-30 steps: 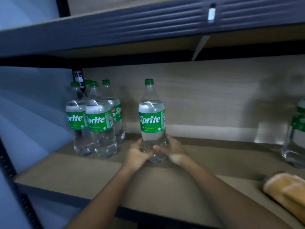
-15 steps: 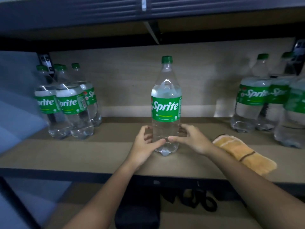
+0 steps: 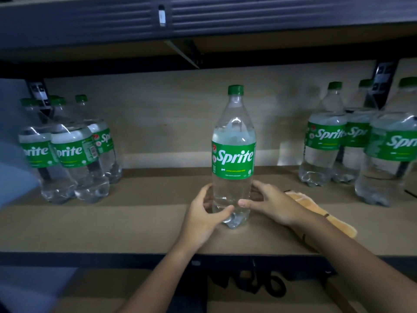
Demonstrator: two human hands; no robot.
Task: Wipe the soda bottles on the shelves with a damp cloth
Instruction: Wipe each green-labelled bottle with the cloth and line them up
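One Sprite bottle (image 3: 233, 154) stands upright mid-shelf (image 3: 135, 224), near the front edge, green cap on, label facing the camera. Left hand (image 3: 203, 216) curls round the bottle's lower left side, thumb across the front near the base, fingers behind the clear plastic. Right hand (image 3: 274, 205) grips the lower right side, thumb tip on the front just right of the left thumb, fingers wrapped behind. Both hands clamped on the bottle, below the label. Bottle base touches the shelf board as far as can be told.

Cloth (image 3: 325, 216), yellow-orange with a dark stripe, lies flat on the shelf just right of the bottle, partly hidden under the right wrist and forearm. Neither hand holds it.

Left group of bottles (image 3: 70, 152) stands at the back left, at least three, upright, packed touching; well apart from the middle bottle. Right group of bottles (image 3: 358, 143) stands at the back right, three seen, upright, the rightmost cut by the frame edge. Upper shelf (image 3: 90, 21) overhead, dark metal rail. Wood back panel (image 3: 169, 114) behind. Something dark below the shelf, too dim to tell
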